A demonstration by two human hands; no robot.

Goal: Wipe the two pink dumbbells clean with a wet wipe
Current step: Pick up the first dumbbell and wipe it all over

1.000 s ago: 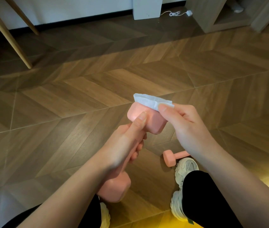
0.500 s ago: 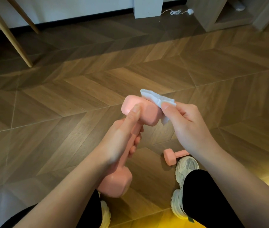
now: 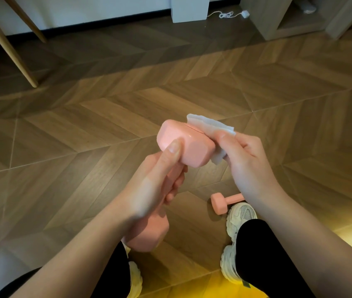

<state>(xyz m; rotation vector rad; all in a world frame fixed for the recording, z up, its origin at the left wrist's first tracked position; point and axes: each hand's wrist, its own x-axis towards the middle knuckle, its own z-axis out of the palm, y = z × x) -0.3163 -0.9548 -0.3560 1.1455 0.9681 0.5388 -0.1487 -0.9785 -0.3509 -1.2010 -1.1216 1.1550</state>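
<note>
My left hand [image 3: 153,190] is wrapped round the handle of one pink dumbbell [image 3: 192,151], fingers curled tight, with my thumb stretched up and resting on its upper head. The dumbbell stands tilted, with the upper head above my left hand and the lower head poking out below my left wrist. My right hand [image 3: 250,160], just right of that upper head, pinches the white wet wipe [image 3: 209,125] between thumb and fingers and presses it against the head's right side. The wipe drapes over the top edge and hangs a little below my thumb. The second dumbbell [image 3: 220,203] lies on the wooden floor [image 3: 106,125] under my right hand, just beside the toe of my white shoe [image 3: 241,214]. My right wrist hides its far end.
</note>
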